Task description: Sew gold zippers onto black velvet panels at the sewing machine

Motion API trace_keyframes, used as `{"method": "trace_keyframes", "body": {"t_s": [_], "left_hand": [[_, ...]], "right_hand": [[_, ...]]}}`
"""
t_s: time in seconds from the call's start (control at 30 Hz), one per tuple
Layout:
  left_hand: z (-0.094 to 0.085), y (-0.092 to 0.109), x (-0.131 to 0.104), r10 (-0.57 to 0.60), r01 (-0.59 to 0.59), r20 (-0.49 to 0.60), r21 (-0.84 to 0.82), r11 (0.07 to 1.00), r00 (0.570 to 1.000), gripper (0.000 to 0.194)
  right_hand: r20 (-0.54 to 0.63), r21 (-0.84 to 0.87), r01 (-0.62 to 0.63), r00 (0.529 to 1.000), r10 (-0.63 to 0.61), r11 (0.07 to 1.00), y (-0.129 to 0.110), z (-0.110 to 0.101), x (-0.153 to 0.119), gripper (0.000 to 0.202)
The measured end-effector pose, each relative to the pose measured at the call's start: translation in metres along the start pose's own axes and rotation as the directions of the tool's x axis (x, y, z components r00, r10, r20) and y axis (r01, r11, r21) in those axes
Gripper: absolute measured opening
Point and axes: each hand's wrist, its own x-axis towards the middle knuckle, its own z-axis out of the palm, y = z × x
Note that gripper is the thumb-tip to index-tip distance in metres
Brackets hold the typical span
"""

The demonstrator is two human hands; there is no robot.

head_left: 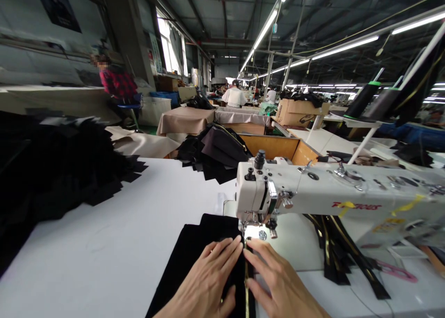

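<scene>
A black fabric piece (pixel 181 257) lies flat on the white table, its far right corner at the needle area of the white sewing machine (pixel 302 188). Along its right edge runs a black strip with a gold zipper line (pixel 247 297). My left hand (pixel 213 276) rests palm down on the fabric, fingers stretched towards the presser foot. On the strip's right side, my right hand (pixel 274 276) has its fingers apart, with the fingertips touching the strip's edge. The machine's lamp lights the spot just ahead of both hands.
Tall stacks of black fabric pieces (pixel 62 160) stand at the left. More black pieces (pixel 219 146) lie behind the machine head. Gold-lined zipper strips (pixel 333 248) and pink scissors (pixel 398 270) are under and beside the machine arm. A person in a checked shirt (pixel 120 84) sits far left.
</scene>
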Motion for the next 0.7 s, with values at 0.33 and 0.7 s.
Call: {"method": "trace_keyframes", "body": {"t_s": [0.33,0.7], "left_hand": [[0.0018,-0.0007,0.0008,-0.014,0.014,0.019,-0.014,1.000,1.000,0.081],[-0.0001,-0.0037,0.0076,0.000,0.004,0.081,-0.055,0.999,0.997,0.087]], "right_hand": [[0.010,0.008,-0.013,1.000,0.013,1.000,0.0023,0.0042,-0.0010,0.052],[-0.021,-0.045,-0.019,1.000,0.018,0.999,0.0026,0.0022,0.0014,0.049]]}}
